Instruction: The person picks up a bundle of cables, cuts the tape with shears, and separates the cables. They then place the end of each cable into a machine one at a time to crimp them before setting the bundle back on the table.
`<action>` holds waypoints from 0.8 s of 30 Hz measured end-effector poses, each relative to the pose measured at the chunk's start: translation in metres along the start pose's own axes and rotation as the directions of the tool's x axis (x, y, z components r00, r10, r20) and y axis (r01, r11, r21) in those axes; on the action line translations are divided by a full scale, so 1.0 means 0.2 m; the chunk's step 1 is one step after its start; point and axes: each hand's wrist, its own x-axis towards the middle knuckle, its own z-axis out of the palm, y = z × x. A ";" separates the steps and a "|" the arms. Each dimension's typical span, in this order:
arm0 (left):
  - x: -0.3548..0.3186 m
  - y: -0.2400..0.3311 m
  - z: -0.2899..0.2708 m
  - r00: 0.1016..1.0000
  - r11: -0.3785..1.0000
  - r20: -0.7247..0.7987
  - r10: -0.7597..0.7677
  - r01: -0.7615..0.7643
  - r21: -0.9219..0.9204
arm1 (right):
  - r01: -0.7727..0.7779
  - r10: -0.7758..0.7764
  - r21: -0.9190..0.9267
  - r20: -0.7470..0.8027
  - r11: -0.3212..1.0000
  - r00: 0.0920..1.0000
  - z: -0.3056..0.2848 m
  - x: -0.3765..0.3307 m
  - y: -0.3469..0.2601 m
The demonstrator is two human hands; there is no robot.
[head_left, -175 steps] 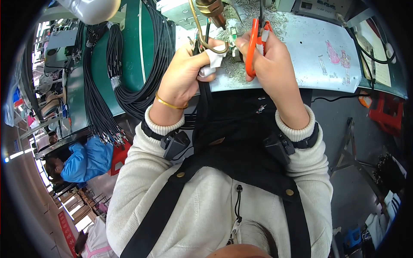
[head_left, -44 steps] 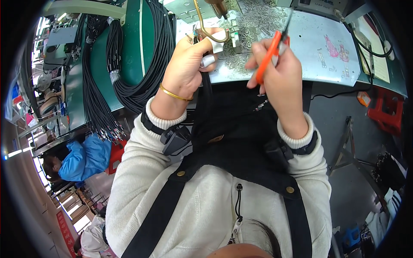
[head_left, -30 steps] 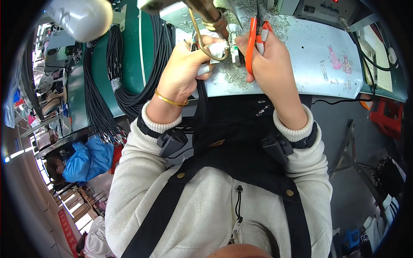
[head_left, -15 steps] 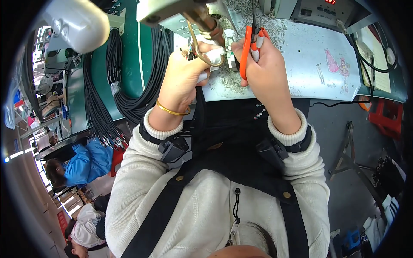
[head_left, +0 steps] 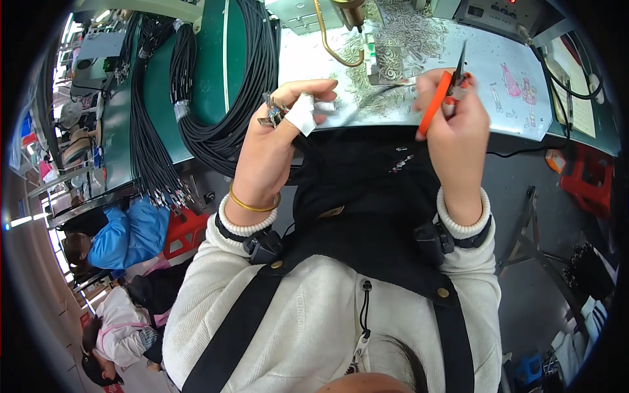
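Observation:
My left hand point(head_left: 265, 141) is partly curled left of the machine, its thumb wrapped in white tape point(head_left: 303, 115). Small metal connector ends point(head_left: 271, 112) stick out at the crook of that thumb, held in the hand. Dark cable appears below the palm. To the right, my right hand point(head_left: 464, 124) is closed round orange-handled scissors point(head_left: 435, 108), their dark blade pointing up. The fingertips of this hand also meet the end of a thin dark cable point(head_left: 386, 90), smeared by motion. Both hands are apart from the machine's brass-coloured head point(head_left: 349, 13).
A curved brass tube point(head_left: 326, 44) and a small green-and-white block point(head_left: 371, 59) stand by the machine head. Loose metal bits point(head_left: 419, 46) litter the worktop. Bundles of black cables point(head_left: 216, 147) lie at left; a control box point(head_left: 495, 16) stands at far right.
Both hands have drawn back from the machine head and spread apart. My right hand has moved right with the scissors; a dark cable now shows between the hands.

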 end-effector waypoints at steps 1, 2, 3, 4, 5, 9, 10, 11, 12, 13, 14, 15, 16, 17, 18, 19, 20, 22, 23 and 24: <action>-0.02 -0.01 -0.01 0.999 0.998 -0.012 0.052 -0.051 0.033 | 0.164 -0.202 -0.256 -0.127 0.953 0.971 0.00 -0.01 0.01; -0.03 -0.02 -0.01 0.999 0.998 -0.014 0.053 -0.052 0.032 | 0.272 -0.417 -0.510 -0.194 0.816 0.888 0.00 -0.02 0.01; -0.03 -0.05 0.00 0.999 1.000 0.036 0.004 -0.003 -0.031 | 0.273 -0.418 -0.510 -0.193 0.816 0.888 0.01 -0.03 0.01; -0.04 -0.08 0.01 0.995 0.994 0.092 -0.043 0.052 -0.093 | 0.351 -0.426 -0.459 -0.068 0.816 0.902 0.04 -0.05 0.00; -0.04 -0.08 0.03 0.985 0.983 0.151 -0.086 0.109 -0.151 | 0.420 -0.434 -0.396 0.058 0.816 0.899 0.06 -0.07 0.00; -0.08 -0.09 0.11 0.982 0.966 0.088 -0.165 0.179 -0.187 | 0.191 -0.147 -0.131 0.289 0.973 0.946 0.10 -0.08 0.03; -0.08 -0.09 0.09 0.982 0.966 0.089 -0.164 0.178 -0.187 | 0.021 -0.003 -0.046 0.362 0.999 0.932 0.11 -0.08 0.04; -0.07 -0.11 0.06 0.977 0.978 0.151 -0.151 0.170 -0.123 | 0.022 -0.004 -0.046 0.362 0.999 0.932 0.11 -0.09 0.03; -0.06 -0.12 0.03 0.967 0.986 0.213 -0.141 0.157 -0.060 | -0.026 0.049 -0.080 0.292 0.996 0.955 0.11 -0.09 0.03; -0.06 -0.13 0.01 0.952 0.990 0.274 -0.134 0.139 0.003 | -0.077 0.100 -0.111 0.220 0.991 0.970 0.12 -0.10 0.02; -0.07 -0.12 0.00 0.953 0.990 0.273 -0.134 0.139 0.001 | -0.130 0.150 -0.138 0.145 0.982 0.978 0.12 -0.10 0.02; -0.07 -0.11 -0.01 0.953 0.984 0.258 -0.160 0.176 -0.040 | -0.130 0.150 -0.139 0.146 0.982 0.978 0.13 -0.10 0.04; -0.07 -0.09 0.00 0.951 0.974 0.246 -0.186 0.211 -0.079 | 0.218 -0.202 -0.262 0.087 0.940 0.975 0.13 -0.10 0.08; -0.07 -0.08 0.00 0.948 0.962 0.236 -0.213 0.246 -0.119 | 0.517 -0.533 -0.393 0.076 0.761 0.843 0.14 -0.09 0.12; -0.07 -0.07 0.00 0.948 0.962 0.239 -0.212 0.245 -0.119 | 0.719 -0.792 -0.511 0.114 0.471 0.600 0.13 -0.09 0.14; -0.07 -0.06 -0.01 0.935 0.948 0.272 -0.227 0.275 -0.156 | 0.720 -0.792 -0.510 0.116 0.471 0.600 0.13 -0.09 0.14; -0.07 -0.05 -0.02 0.921 0.932 0.306 -0.239 0.306 -0.192 | 0.745 -0.792 -0.505 0.178 0.435 0.584 0.12 -0.10 0.13; -0.07 -0.05 -0.04 0.906 0.913 0.341 -0.250 0.338 -0.228 | 0.792 -0.783 -0.489 0.299 0.364 0.545 0.10 -0.12 0.12; -0.07 -0.06 -0.05 0.900 0.906 0.352 -0.255 0.349 -0.237 | 0.792 -0.783 -0.489 0.300 0.365 0.546 0.10 -0.12 0.13; -0.07 -0.07 -0.06 0.895 0.900 0.364 -0.258 0.360 -0.246 | 0.784 -0.784 -0.487 0.276 0.384 0.556 0.11 -0.12 0.15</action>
